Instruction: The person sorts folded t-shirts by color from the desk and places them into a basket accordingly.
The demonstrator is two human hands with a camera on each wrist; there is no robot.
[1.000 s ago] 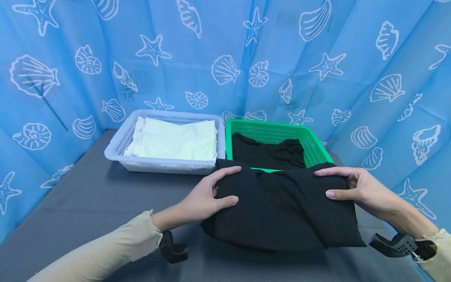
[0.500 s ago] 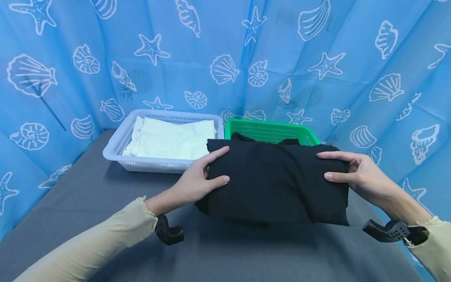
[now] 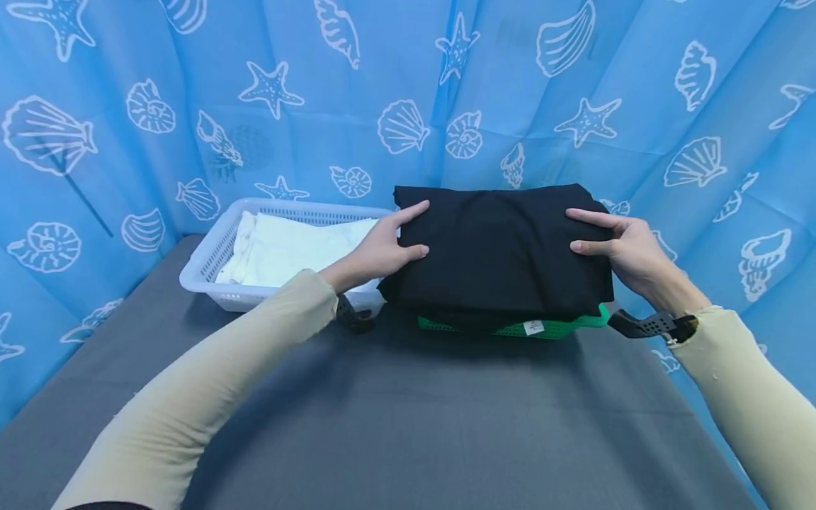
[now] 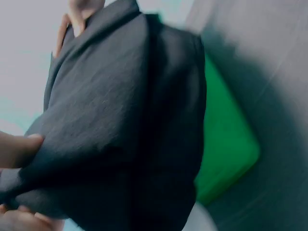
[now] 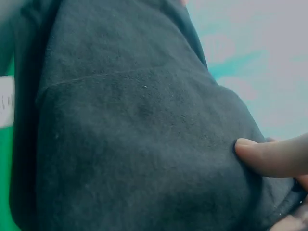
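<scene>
A folded black cloth garment is held up by both hands over the green basket, most of which it hides in the head view. My left hand grips its left side, thumb and forefinger on the near face, the other fingers behind. At the opposite side my right hand holds it the same way. The left wrist view shows the black garment above the green basket. In the right wrist view the thumb presses on the dark fabric.
Left of the green basket stands a white basket with folded white cloth in it. Both baskets are on a grey-covered table. A blue curtain with shell prints hangs behind. A white label marks the green basket's front.
Both hands have carried the black garment up and away from me, from in front of the green basket to above it. The black cloth inside that basket is now hidden.
</scene>
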